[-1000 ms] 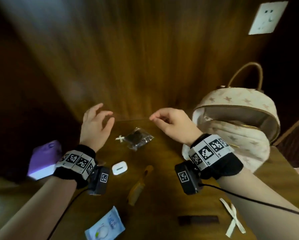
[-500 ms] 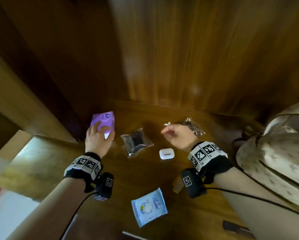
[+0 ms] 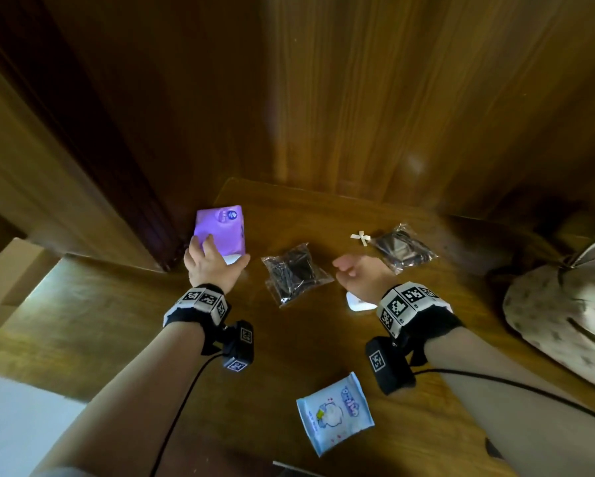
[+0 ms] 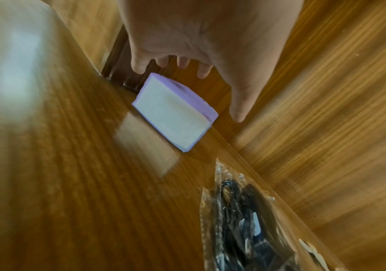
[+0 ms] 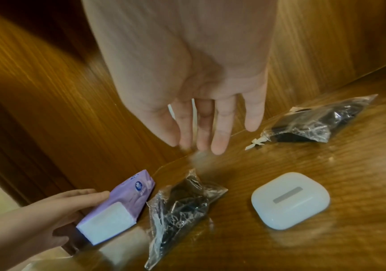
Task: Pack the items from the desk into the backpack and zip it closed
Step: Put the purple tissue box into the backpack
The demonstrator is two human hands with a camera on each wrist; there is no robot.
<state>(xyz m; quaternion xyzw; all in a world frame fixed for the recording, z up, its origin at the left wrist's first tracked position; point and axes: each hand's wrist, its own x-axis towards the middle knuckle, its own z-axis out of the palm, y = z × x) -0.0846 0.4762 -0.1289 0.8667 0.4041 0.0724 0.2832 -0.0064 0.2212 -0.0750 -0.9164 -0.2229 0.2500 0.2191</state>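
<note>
the left hand (image 3: 210, 266) reaches over the near end of the purple pack (image 3: 222, 232) at the desk's (image 3: 117, 325) back left corner, by the wall. its fingers are spread and lie on or just above the top while the thumb juts out past the right edge; the left wrist view shows a gap between fingertips and pack, the right wrist view shows fingers along its side, so whether it is held cannot be told. the right hand (image 3: 359, 275) hangs above the desk with nothing in it — fingers straight and close together, pointing down in its wrist view. right of the pack lies a clear bag (image 3: 296, 273) of dark cable, and a second clear bag (image 3: 404, 247) lies farther back on the right, a small white bow (image 3: 360, 237) touching its left corner. a white case (image 5: 289, 200) sits flat on the desk just under the right wrist, near the first bag. a blue-white packet (image 3: 335, 413) lies nearer the person, well apart from the rest. the backpack (image 3: 561, 318) — cream with a star pattern — sits at the right edge of the desk, only partly in view, so its zip cannot be judged.
</note>
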